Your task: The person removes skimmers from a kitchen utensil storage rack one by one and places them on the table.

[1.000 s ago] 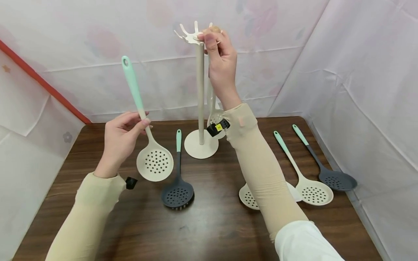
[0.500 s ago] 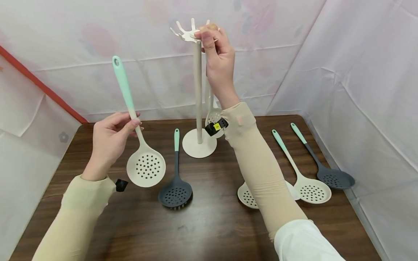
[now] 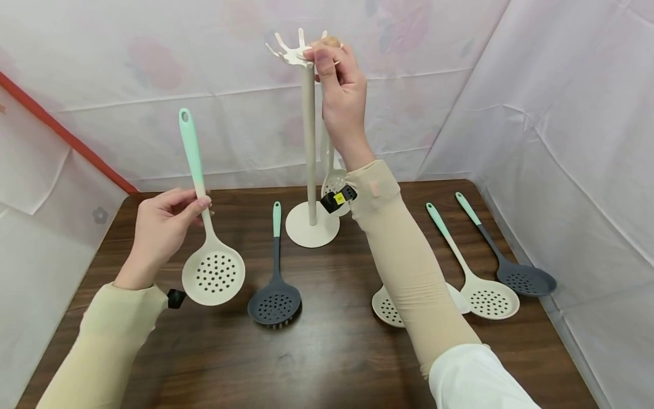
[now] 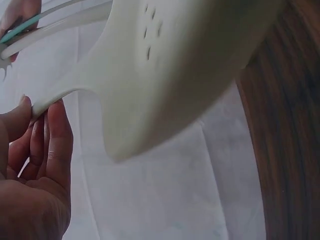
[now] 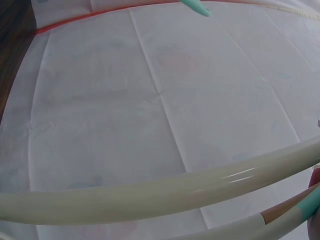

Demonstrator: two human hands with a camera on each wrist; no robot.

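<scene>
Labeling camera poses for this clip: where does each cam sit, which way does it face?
Head: worn on the head, looks forward and down over the table; both sleeved arms show, left hand gripping a cream skimmer, right hand at the top of the stand.
Left wrist: at the left wrist, looks along the palm; fingers and the skimmer bowl fill it.
Right wrist: at the right wrist, faces the white backdrop past the stand pole; only a fingertip at the edge.
Shared: head and left wrist both show the held skimmer.
</scene>
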